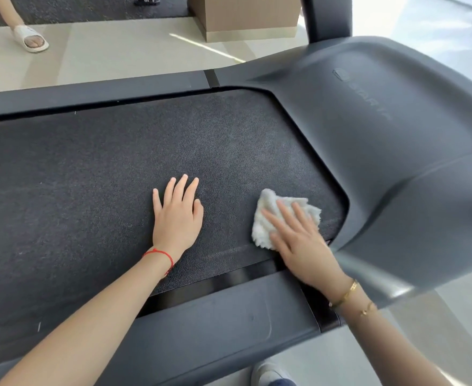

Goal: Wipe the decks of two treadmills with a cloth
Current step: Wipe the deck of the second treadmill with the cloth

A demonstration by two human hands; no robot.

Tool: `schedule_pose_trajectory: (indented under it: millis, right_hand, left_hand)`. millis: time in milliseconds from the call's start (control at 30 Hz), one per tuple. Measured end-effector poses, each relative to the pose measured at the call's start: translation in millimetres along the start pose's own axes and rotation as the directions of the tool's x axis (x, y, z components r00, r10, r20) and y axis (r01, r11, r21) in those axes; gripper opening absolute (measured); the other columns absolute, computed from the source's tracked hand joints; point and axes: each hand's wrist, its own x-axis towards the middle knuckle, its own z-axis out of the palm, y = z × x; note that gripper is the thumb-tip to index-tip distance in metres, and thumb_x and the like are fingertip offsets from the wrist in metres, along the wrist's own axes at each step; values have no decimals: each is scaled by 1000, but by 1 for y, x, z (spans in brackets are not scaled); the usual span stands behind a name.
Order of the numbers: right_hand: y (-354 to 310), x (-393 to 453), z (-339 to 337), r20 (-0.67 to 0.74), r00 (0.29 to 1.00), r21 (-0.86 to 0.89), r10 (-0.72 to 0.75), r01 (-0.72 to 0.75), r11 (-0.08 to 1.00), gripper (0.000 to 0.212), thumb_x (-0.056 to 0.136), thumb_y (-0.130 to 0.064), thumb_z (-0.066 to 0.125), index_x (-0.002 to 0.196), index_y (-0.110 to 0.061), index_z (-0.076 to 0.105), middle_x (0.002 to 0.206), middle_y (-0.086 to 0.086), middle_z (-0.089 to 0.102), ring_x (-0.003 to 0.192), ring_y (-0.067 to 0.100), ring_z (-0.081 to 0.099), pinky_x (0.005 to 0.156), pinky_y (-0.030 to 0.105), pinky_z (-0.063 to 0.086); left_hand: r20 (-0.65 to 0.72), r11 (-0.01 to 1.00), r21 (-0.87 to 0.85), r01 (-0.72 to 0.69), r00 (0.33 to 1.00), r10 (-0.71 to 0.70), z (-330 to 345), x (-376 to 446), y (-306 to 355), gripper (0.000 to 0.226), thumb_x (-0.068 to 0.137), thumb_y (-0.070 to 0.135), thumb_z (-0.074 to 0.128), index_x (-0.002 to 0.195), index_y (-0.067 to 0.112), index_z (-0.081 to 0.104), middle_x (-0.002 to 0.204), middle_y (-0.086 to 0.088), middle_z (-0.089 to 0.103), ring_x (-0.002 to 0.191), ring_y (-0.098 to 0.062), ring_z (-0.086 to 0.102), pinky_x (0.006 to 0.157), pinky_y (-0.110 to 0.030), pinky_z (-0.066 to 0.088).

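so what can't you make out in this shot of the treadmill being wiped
Head view only:
- Raised lettering on the dark grey motor cover: blurred, unreadable.
- Fluffy white cloth: partly hidden under the flat right hand.
- Black textured belt: cut off at the left edge.
- Second treadmill: out of frame.

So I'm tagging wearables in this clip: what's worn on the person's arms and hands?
Both forearms are bare, no sleeves or gloves. The left hand has a thin red string bracelet at the wrist. The right hand has two slim gold bracelets at the wrist.

The head view looks steeply down, close over the treadmill deck (95, 174), facing across it toward the floor (112, 51).
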Motion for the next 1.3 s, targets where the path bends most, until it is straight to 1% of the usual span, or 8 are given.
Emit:
schedule_pose_trajectory:
  millis: [100, 167, 433, 700, 833, 1000, 1167, 1300]
  right_hand:
    - [22, 21, -13, -9, 974, 30, 225, -224, 974, 50, 106, -35, 32, 154, -42, 19, 166, -5, 2, 152, 27, -7, 122, 40, -6]
    - [18, 28, -14, -1, 962, 44, 273, -272, 961, 50, 105, -38, 32, 153, -45, 18, 166, -5, 0, 152, 28, -8, 122, 45, -6]
    - [-1, 8, 2, 19, 999, 45, -45, 44, 998, 53, 103, -42, 38, 152, -48, 18, 164, -14, 5, 152, 21, -7, 122, 40, -8]
    - [24, 89, -10, -16, 975, -59, 223, -224, 973, 53, 105, -41, 31, 155, -39, 16, 166, -1, 2, 151, 33, -4, 120, 51, -7]
    - [-9, 73, 4, 46, 999, -25, 20, -19, 1000, 53, 105, -39, 32, 155, -40, 15, 166, -5, -1, 152, 31, -9, 120, 51, -9]
    - [-9, 51, 6, 68, 973, -23, -219, 221, 975, 52, 105, -40, 34, 154, -41, 16, 165, -11, 4, 153, 25, -5, 122, 43, -5]
    - [34, 108, -9, 1, 1000, -70, -26, 26, 997, 53, 105, -36, 35, 156, -34, 19, 165, -3, 11, 152, 29, 3, 122, 42, -1]
    - [54, 179, -17, 14, 996, -66, 86, -85, 994, 53, 105, -38, 32, 155, -35, 18, 165, 0, 7, 151, 31, 0, 121, 50, -3]
  left_hand:
    - [-2, 1000, 5, 3, 1000, -3, 0, 0, 0, 51, 103, 30, 34, 153, 25, 30, 162, 1, 25, 151, -21, 15, 122, -55, 7]
    - [-2, 1000, 9, 3, 1000, -3, 0, -1, 1, 51, 103, 30, 34, 153, 25, 31, 162, 1, 25, 151, -21, 15, 122, -55, 8]
    - [-5, 1000, 16, -1, 1000, 1, 2, 0, -1, 51, 102, 31, 33, 153, 24, 31, 161, 0, 26, 151, -22, 16, 121, -56, 9]
    - [-5, 1000, 20, 1, 1000, -1, 1, 0, 1, 51, 101, 29, 37, 152, 23, 34, 160, -1, 29, 150, -23, 19, 121, -56, 11]
    - [-12, 1000, 19, 6, 1000, -5, 2, 1, 1, 51, 101, 29, 38, 151, 23, 36, 159, -1, 31, 150, -23, 20, 120, -57, 12]
    - [-8, 1000, 29, 2, 1000, -2, 2, 0, 0, 52, 100, 29, 38, 152, 22, 35, 159, -1, 31, 150, -23, 20, 120, -57, 13]
    - [8, 999, 34, 11, 1000, -11, 0, 1, 1, 52, 101, 30, 36, 153, 24, 32, 160, 0, 28, 150, -22, 18, 121, -55, 11]
    - [15, 999, 49, 23, 1000, -23, 0, 1, 2, 54, 101, 32, 32, 154, 23, 29, 162, 0, 25, 151, -22, 16, 122, -54, 11]
